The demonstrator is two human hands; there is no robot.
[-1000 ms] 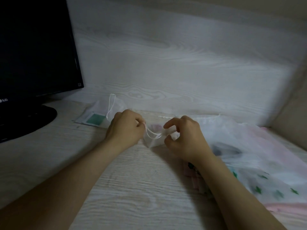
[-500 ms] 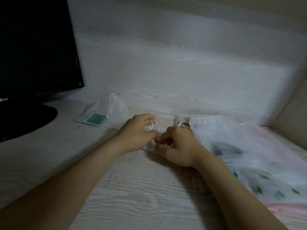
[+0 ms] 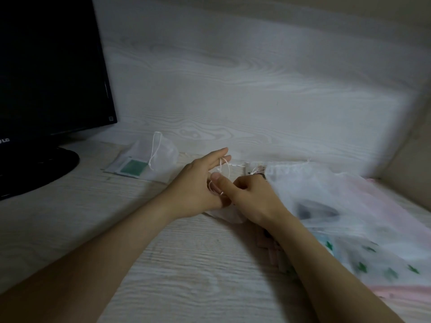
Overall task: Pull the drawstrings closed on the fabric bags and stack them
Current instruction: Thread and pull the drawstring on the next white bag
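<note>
A small white fabric bag (image 3: 229, 213) lies on the desk under both hands, mostly hidden. Its thin white drawstring (image 3: 227, 166) loops round the fingers of my left hand (image 3: 198, 185), whose index and middle fingers stretch out while the thumb pinches the string. My right hand (image 3: 251, 197) touches the left one, fingers curled on the bag's top and string. Another small white drawstring bag (image 3: 161, 157) with a green label lies behind at the left. A pile of larger sheer bags (image 3: 349, 206) lies at the right.
A black monitor (image 3: 46, 66) on a round stand (image 3: 35, 169) fills the left. A pale wood-grain back panel (image 3: 256, 89) rises behind the desk (image 3: 186, 276). A beige side wall (image 3: 410, 148) closes the right.
My hands have come together over the small bag. The left hand's fingers have stretched out with the drawstring looped round them, and the right hand has shifted left against it.
</note>
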